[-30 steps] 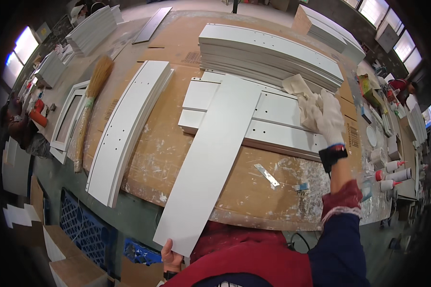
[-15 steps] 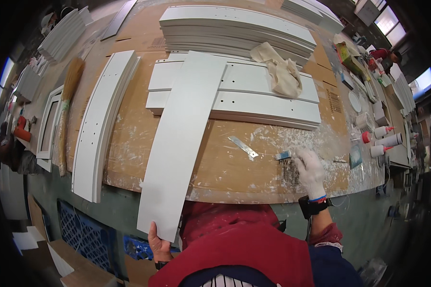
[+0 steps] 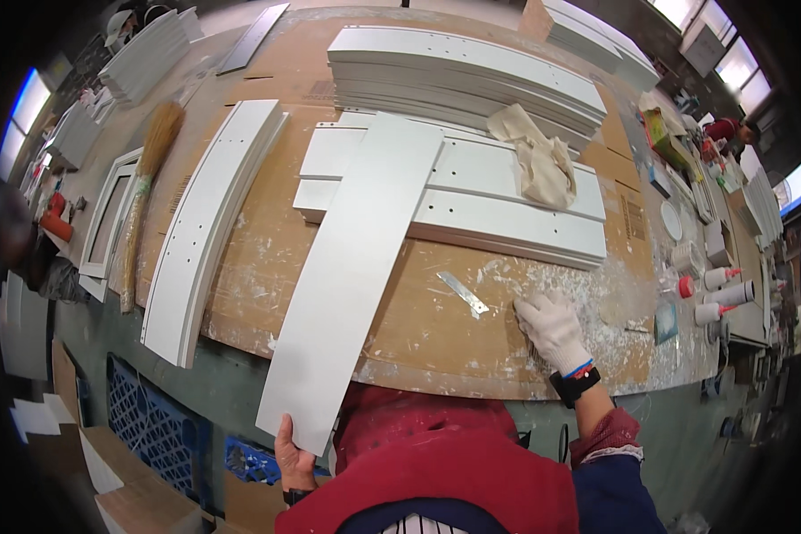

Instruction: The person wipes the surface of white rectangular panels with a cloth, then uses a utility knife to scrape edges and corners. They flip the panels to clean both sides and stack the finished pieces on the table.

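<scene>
A long white board (image 3: 347, 276) slants from near my body across the white boards on the table. My bare left hand (image 3: 295, 454) grips its near end, thumb on top and fingers underneath. My right hand (image 3: 552, 331), in a white glove, rests on the paint-specked cardboard with its fingers curled down. Whatever lies under those fingers is hidden. Left of the glove is a flat metal blade (image 3: 463, 294). Beneath the slanted board's far end are drilled white boards (image 3: 507, 227), with a crumpled beige cloth (image 3: 543, 169) lying on them.
A taller stack of white boards (image 3: 463, 80) stands behind. To the left are more drilled boards (image 3: 209, 231), a straw brush (image 3: 156, 151) and a white frame (image 3: 107, 214). Red-tipped bottles (image 3: 721, 278) stand at right. Blue crates (image 3: 156, 427) sit below the table edge.
The right hand has moved left and closed over the spot where a small blue block showed; that block is now out of sight. The left hand keeps its hold, and the view has shifted slightly.
</scene>
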A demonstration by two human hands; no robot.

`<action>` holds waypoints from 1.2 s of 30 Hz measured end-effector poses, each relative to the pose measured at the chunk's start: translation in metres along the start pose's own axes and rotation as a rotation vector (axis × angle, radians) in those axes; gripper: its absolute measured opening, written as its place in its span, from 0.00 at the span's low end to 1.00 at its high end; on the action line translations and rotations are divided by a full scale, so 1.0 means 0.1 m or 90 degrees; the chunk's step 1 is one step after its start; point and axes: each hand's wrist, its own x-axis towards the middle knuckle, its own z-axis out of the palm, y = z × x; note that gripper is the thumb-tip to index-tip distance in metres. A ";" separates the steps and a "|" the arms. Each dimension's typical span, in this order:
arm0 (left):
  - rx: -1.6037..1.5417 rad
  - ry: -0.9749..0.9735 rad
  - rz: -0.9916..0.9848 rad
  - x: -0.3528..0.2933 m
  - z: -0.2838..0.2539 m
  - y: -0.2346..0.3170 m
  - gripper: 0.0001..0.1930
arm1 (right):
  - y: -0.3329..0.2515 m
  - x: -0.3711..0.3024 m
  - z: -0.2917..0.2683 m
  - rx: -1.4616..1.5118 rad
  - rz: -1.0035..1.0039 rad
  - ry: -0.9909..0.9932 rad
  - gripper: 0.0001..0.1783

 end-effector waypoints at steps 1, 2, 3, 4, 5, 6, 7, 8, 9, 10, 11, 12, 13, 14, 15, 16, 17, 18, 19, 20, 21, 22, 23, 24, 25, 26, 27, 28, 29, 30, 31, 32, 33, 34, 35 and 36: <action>0.003 -0.006 0.005 -0.01 0.00 0.00 0.22 | 0.04 0.02 0.00 -0.001 0.000 -0.053 0.17; 0.006 -0.012 0.009 -0.01 0.01 0.00 0.22 | 0.07 0.07 0.00 -0.002 0.000 -0.105 0.18; 0.005 -0.015 0.005 -0.01 0.01 0.00 0.22 | 0.09 0.11 -0.02 -0.005 0.002 -0.161 0.18; 0.005 -0.019 0.001 0.00 0.01 0.00 0.22 | 0.10 0.16 -0.05 0.033 0.014 -0.135 0.19; 0.004 -0.023 -0.004 0.01 0.01 0.01 0.23 | 0.10 0.21 -0.08 0.071 0.026 -0.109 0.19; 0.007 -0.025 -0.005 0.01 0.02 0.00 0.23 | 0.10 0.28 -0.10 0.111 0.034 -0.083 0.20; 0.012 -0.022 -0.006 0.00 0.02 0.01 0.23 | 0.02 0.41 -0.21 0.283 0.103 -0.072 0.20; 0.018 -0.019 -0.007 -0.01 0.01 0.01 0.23 | -0.07 0.60 -0.36 0.454 0.173 -0.063 0.20; 0.022 -0.008 0.003 0.00 -0.01 0.01 0.23 | -0.12 0.78 -0.46 0.625 0.249 -0.052 0.21; 0.028 0.001 0.009 0.02 -0.06 0.00 0.23 | -0.10 0.95 -0.45 0.693 0.224 -0.031 0.20; 0.034 0.012 0.015 0.03 -0.09 0.00 0.23 | -0.07 1.14 -0.44 0.760 0.199 -0.010 0.20; 0.032 0.004 0.007 0.03 -0.09 0.01 0.23 | -0.07 1.34 -0.41 0.754 0.181 0.036 0.18; 0.028 -0.004 -0.002 0.03 -0.09 0.02 0.23 | -0.07 1.55 -0.38 0.745 0.163 0.082 0.17; 0.027 -0.013 -0.010 0.03 -0.07 0.03 0.23 | -0.06 1.77 -0.36 0.797 0.156 0.120 0.15; 0.031 -0.009 -0.005 0.01 -0.07 0.04 0.23 | -0.05 1.99 -0.33 0.853 0.146 0.154 0.14; 0.034 -0.009 -0.006 0.01 -0.06 0.04 0.23 | 0.01 2.18 -0.31 0.813 0.154 0.183 0.13; 0.038 -0.009 -0.006 0.00 -0.06 0.04 0.23 | 0.08 2.37 -0.25 0.773 0.163 0.211 0.13; 0.038 0.000 -0.002 -0.01 -0.05 0.04 0.23 | 0.13 2.51 -0.19 0.736 0.172 0.239 0.12; 0.036 0.008 -0.001 -0.02 -0.05 0.04 0.24 | 0.15 2.61 -0.16 0.733 0.157 0.248 0.13; 0.033 0.016 0.000 -0.02 -0.06 0.04 0.24 | 0.15 2.70 -0.13 0.730 0.142 0.259 0.13; 0.026 0.024 0.001 -0.02 -0.07 0.04 0.24 | 0.16 2.77 -0.08 0.727 0.129 0.267 0.14; 0.019 0.031 0.002 -0.01 -0.08 0.04 0.24 | 0.19 2.84 -0.04 0.664 0.090 0.277 0.15; 0.012 0.038 0.002 0.00 -0.09 0.04 0.25 | 0.20 2.86 0.00 0.596 0.076 0.268 0.15; 0.011 0.045 0.008 -0.02 -0.09 0.04 0.25 | 0.16 2.89 0.01 0.532 0.059 0.256 0.16; 0.010 0.051 0.012 -0.03 -0.09 0.04 0.25 | 0.13 2.91 0.01 0.467 0.043 0.243 0.16; 0.009 0.057 0.016 -0.04 -0.09 0.04 0.26 | 0.11 2.94 -0.01 0.446 0.056 0.248 0.16; 0.015 0.062 0.023 -0.04 -0.09 0.05 0.26 | 0.10 2.97 -0.05 0.423 0.070 0.254 0.16; 0.021 0.067 0.029 -0.04 -0.10 0.05 0.26 | 0.10 2.99 -0.07 0.399 0.084 0.260 0.16; 0.027 0.073 0.035 -0.04 -0.11 0.05 0.26 | 0.13 3.03 -0.06 0.428 0.088 0.263 0.16; 0.024 0.071 0.032 -0.04 -0.10 0.06 0.26 | 0.16 3.08 -0.06 0.457 0.090 0.268 0.16; 0.020 0.070 0.028 -0.05 -0.09 0.06 0.26 | 0.20 3.10 -0.07 0.485 0.092 0.273 0.16; 0.016 0.069 0.025 -0.05 -0.09 0.06 0.26 | 0.25 3.07 -0.11 0.368 0.094 0.252 0.17; 0.019 0.072 0.026 -0.04 -0.09 0.07 0.26 | 0.23 3.04 -0.08 0.392 0.068 0.246 0.17; 0.022 0.075 0.027 -0.04 -0.09 0.07 0.26 | 0.21 2.98 -0.02 0.416 0.041 0.240 0.17; 0.025 0.078 0.027 -0.03 -0.10 0.07 0.26 | 0.20 2.96 0.01 0.439 0.015 0.233 0.17; 0.021 0.074 0.020 -0.03 -0.10 0.07 0.27 | 0.21 2.96 0.00 0.405 0.032 0.249 0.17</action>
